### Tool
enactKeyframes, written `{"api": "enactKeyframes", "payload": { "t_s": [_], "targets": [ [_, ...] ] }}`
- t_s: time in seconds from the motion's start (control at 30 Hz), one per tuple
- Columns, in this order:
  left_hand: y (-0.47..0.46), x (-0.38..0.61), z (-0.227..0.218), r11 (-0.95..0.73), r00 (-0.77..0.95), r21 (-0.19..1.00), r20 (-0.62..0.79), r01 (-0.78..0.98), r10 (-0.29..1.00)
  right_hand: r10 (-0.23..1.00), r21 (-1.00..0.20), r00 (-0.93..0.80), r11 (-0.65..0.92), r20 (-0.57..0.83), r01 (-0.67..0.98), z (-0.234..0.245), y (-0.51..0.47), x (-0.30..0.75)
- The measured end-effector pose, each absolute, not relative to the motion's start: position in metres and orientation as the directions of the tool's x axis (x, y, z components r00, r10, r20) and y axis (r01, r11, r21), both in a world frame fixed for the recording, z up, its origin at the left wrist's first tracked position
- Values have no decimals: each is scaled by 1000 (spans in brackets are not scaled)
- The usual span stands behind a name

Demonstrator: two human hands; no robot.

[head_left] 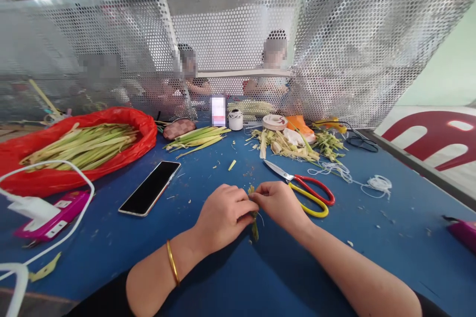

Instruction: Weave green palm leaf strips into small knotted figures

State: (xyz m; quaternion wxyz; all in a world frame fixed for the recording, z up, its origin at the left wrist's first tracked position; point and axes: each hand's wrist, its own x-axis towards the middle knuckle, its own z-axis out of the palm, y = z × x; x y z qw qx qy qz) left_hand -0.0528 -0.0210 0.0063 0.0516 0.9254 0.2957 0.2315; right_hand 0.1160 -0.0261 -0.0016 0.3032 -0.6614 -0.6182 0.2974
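Note:
My left hand and my right hand meet over the blue table, both pinched on a small green leaf strip piece held between the fingertips. Part of the strip hangs down below the fingers. A gold bangle sits on my left wrist. Scissors with red and yellow handles lie just right of my right hand, blades pointing to the far left.
A phone lies left of my hands. A red bag of green leaf strips sits far left, with a pink power strip and white cable near it. Leaf strips, scraps, tape roll and white thread lie beyond. People sit behind the perforated screen.

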Motion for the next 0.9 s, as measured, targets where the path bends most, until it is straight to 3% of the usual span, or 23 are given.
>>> {"api": "enactKeyframes", "payload": {
  "t_s": [0.23,0.43,0.57,0.73,0.9],
  "targets": [
    [-12,-51,-1,-827,727,210,398,521,559,998,-714,17,-53,-57,698,-5,-22,114],
    [-8,-52,-9,-752,696,359,299,552,653,985,-709,-164,83,-47,700,-6,-21,123],
    [-8,-50,-8,-723,687,411,265,555,677,982,-683,-189,125,-21,720,-5,-21,126],
    [-9,-48,-6,-575,582,607,216,549,784,985,-671,-168,102,-34,735,-5,-20,126],
    [-7,-45,-9,-275,396,846,84,457,914,989,-635,-142,84,-42,768,-7,-20,126]
  ]
}}
